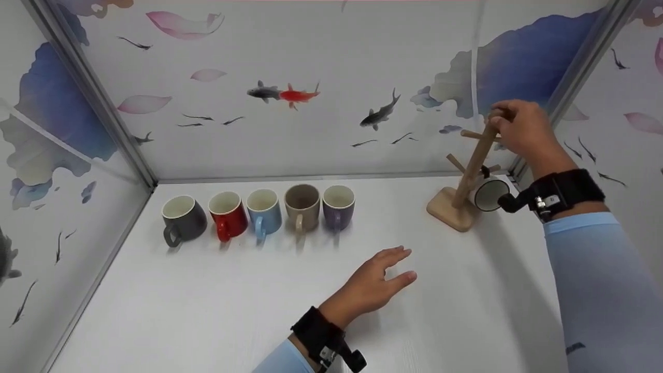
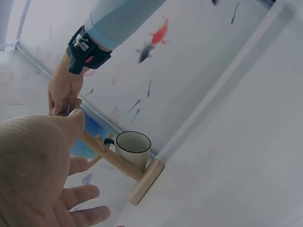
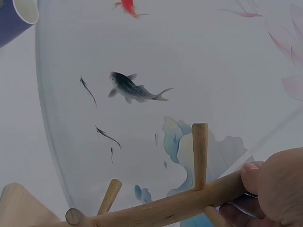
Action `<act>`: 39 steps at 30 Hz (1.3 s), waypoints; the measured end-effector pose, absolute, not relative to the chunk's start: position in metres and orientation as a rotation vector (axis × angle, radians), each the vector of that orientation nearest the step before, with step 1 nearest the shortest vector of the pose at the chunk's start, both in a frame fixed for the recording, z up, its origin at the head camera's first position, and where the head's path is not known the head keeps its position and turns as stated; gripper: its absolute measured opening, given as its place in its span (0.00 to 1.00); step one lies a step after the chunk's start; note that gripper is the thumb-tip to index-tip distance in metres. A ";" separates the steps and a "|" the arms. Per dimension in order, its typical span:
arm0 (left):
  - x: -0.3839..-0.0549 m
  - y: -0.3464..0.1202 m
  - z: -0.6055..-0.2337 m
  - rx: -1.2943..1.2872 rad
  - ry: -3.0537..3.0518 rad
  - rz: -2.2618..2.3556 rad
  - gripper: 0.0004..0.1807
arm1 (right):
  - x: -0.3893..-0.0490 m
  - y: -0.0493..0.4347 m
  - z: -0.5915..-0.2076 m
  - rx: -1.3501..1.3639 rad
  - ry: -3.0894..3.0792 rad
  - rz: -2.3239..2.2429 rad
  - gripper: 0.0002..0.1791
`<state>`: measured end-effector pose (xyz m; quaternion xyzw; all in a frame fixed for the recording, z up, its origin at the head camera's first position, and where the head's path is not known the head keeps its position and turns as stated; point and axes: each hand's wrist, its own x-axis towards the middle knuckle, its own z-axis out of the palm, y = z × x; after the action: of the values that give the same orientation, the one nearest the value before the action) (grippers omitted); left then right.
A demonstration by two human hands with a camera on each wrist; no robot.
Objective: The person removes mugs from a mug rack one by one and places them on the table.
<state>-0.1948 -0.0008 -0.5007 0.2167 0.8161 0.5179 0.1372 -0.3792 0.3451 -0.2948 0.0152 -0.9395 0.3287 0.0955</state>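
At the right of the table stands a wooden mug tree (image 1: pixel 475 166) with a square base and several pegs. My right hand (image 1: pixel 523 129) grips the top of its post; the right wrist view shows thumb and fingers around the wood (image 3: pixel 170 205). A white mug with a dark rim (image 1: pixel 489 192) hangs by its handle on a low peg, seen also as a white mug (image 2: pixel 133 149) in the left wrist view. Over the front middle of the table, my left hand (image 1: pixel 370 282) is held with fingers extended and nothing in them.
Along the back of the table stand a dark grey mug (image 1: pixel 184 220), a red mug (image 1: pixel 230 215), a light blue mug (image 1: pixel 265 211), a brown mug (image 1: pixel 302 207) and a purple mug (image 1: pixel 339 207), handles facing front. Printed walls (image 1: pixel 331 140) with metal frames enclose the table (image 1: pixel 233 311).
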 end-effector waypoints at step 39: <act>-0.199 -0.003 -0.505 0.621 2.379 1.500 0.35 | -0.376 0.331 -0.308 -0.158 -2.552 0.855 0.34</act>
<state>-0.1988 -0.0028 -0.5048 0.2139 0.8188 0.5165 0.1304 -0.3763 0.3313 -0.3078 -0.0573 -0.9232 0.3092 0.2210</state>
